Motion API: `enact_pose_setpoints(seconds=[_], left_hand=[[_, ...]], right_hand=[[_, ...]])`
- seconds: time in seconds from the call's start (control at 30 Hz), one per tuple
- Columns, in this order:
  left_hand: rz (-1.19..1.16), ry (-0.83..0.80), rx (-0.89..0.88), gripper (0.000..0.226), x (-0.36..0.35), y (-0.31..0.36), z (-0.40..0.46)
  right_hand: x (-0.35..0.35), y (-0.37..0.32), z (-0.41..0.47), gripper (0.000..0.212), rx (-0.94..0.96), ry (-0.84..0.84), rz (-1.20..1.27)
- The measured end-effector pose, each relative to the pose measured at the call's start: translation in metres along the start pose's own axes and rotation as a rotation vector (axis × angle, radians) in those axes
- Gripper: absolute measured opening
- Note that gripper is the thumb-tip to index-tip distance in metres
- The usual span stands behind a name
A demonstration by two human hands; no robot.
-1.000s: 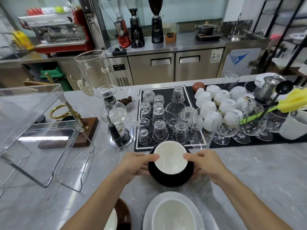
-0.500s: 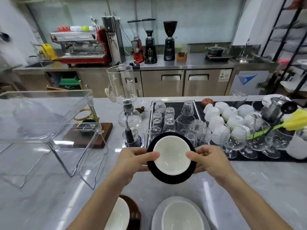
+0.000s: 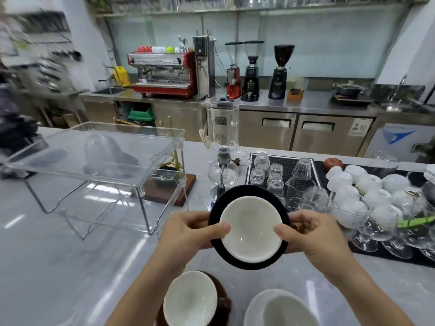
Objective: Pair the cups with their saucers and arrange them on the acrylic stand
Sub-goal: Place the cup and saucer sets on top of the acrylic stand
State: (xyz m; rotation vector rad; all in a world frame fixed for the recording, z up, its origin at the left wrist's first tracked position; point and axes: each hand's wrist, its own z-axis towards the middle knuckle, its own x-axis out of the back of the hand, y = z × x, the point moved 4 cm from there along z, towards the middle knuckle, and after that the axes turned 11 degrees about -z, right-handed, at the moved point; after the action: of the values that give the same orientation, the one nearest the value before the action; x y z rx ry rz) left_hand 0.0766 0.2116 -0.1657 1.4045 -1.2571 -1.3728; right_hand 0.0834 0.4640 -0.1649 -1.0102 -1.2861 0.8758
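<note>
- Cup (image 3: pixel 251 228) + black saucer (image 3: pixel 247 191): you've lifted the pair off the worktop (image 3: pixel 47 267) since 1 s ago. It was resting there then; now it's in the air, tipped toward you, in front of the bar mats.
- Left hand (image 3: pixel 186 231): closed on the saucer's left edge, thumb over the cup rim. Right hand (image 3: pixel 310 234): same on the right edge, thumb on the rim.
- View has swung up and left too, so the acrylic stand (image 3: pixel 94 158) by the worktop's left edge now shows whole. My read: pairing's done for this set, carry to the stand is next.
- Stand top: one blurred shape on it, can't tell what.
- Count, near edge of worktop: 2 more sets – white cup on brown saucer (image 3: pixel 221 302), pale cup on pale saucer (image 3: pixel 254 309). With yours, 3 sets in view.
- Far right mat: approx. a dozen upturned white cups (image 3: pixel 376 196), no exact no. Small glasses on the grid mat (image 3: pixel 284 165): too crowded to count.
</note>
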Motion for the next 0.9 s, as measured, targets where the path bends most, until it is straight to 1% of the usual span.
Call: enact_pose_setpoints(seconds=[0.17, 0.3, 0.37, 0.47, 0.6, 0.73, 0.9], left_hand=[[-0.049, 0.041, -0.024, 0.042, 0.023, 0.004, -0.024], [-0.065, 0.082, -0.023, 0.039, 0.042, 0.007, -0.039], [-0.073, 0.099, -0.013, 0.037, 0.054, 0.009, -0.046], [-0.074, 0.095, -0.018, 0.043, 0.069, 0.014, -0.057], [-0.078, 0.092, -0.017, 0.038, 0.089, 0.019, -0.067], [-0.093, 0.065, -0.027, 0.045, 0.114, 0.027, -0.077], [-0.075, 0.036, -0.073, 0.044, 0.144, 0.044, -0.088]], right_hand=[[-0.02, -0.013, -0.014, 0.021, 0.018, -0.032, 0.01], [-0.037, -0.025, -0.023, 0.039, 0.017, -0.062, 0.002], [-0.048, -0.03, -0.028, 0.034, 0.016, -0.078, -0.006], [-0.064, -0.037, -0.038, 0.024, 0.026, -0.084, -0.025], [-0.08, -0.046, -0.051, 0.026, 0.024, -0.062, -0.084], [-0.101, -0.064, -0.066, 0.029, 0.039, -0.039, -0.134], [-0.126, -0.091, -0.083, 0.03, 0.057, -0.015, -0.144]])
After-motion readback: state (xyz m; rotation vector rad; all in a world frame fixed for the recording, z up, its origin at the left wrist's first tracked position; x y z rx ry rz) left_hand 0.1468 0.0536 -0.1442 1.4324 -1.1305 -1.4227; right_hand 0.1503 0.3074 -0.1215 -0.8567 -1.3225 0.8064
